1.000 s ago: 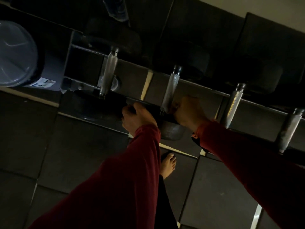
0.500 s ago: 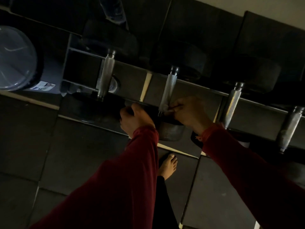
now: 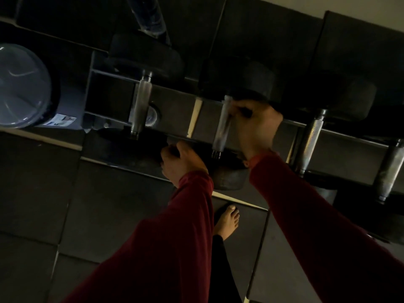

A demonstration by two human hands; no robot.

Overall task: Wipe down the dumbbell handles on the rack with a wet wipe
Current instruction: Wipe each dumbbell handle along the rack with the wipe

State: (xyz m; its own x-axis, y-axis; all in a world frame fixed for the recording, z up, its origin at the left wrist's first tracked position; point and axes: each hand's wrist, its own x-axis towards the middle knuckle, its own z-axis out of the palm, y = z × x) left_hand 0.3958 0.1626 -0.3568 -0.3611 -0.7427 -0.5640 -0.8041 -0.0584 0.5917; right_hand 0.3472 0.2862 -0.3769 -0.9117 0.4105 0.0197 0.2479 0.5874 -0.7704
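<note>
**Head view: right hand on the second dumbbell handle, left hand on the rack rail**

Head camera looks down at a dark rack that carries four dumbbells side by side, each lying across the two rails with its metal handle bridging the gap. The picture is dim, so small details are hard to read.

The handles are grey, knurled steel bars, thicker in the middle, with black round weights at both ends. The first handle at the left is free. The second handle is the one being worked on: the right hand reaches to its upper end, fingers curled against the bar. Some pale material shows at the fingertips near the top of the bar, probably the wet wipe, but I cannot tell its shape or how much of the handle it covers. The third handle and the fourth handle stand to the right, untouched.

The left hand grips the front rail of the rack, just left of the lower end of the second handle, its fingers curled over the edge. Both arms wear dark red sleeves.

At the far left a large round container with a clear lid and a small label on its side stands beside the rack; what is inside I cannot tell. A bare foot stands on the dark floor tiles below the hands.
</note>
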